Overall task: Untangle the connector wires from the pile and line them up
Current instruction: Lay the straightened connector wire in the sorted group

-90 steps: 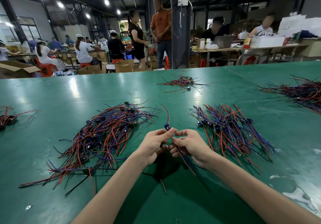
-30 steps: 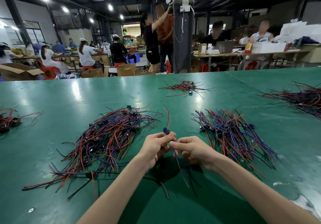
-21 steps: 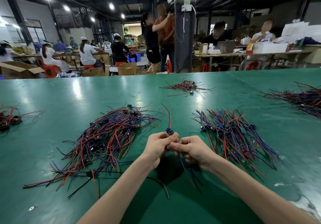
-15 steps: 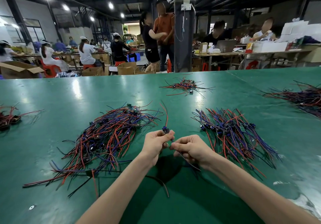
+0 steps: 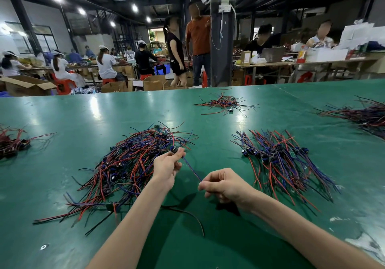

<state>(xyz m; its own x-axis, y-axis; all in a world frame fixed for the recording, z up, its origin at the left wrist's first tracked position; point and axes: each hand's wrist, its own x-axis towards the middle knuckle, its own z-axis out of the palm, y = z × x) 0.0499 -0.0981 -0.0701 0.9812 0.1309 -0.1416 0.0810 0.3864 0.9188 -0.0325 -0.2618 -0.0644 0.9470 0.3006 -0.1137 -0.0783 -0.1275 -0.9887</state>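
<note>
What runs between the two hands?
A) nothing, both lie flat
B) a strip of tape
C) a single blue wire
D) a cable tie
C: the left hand grips one end and the right hand pinches the blue wire, which runs straight between them.

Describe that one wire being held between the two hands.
The wire is thin, blue-purple, seemingly plastic-coated, with a small dark connector at its upper end. It slants taut above the green table, the left hand pinching the connector end and the right hand pinching it lower down.
</note>
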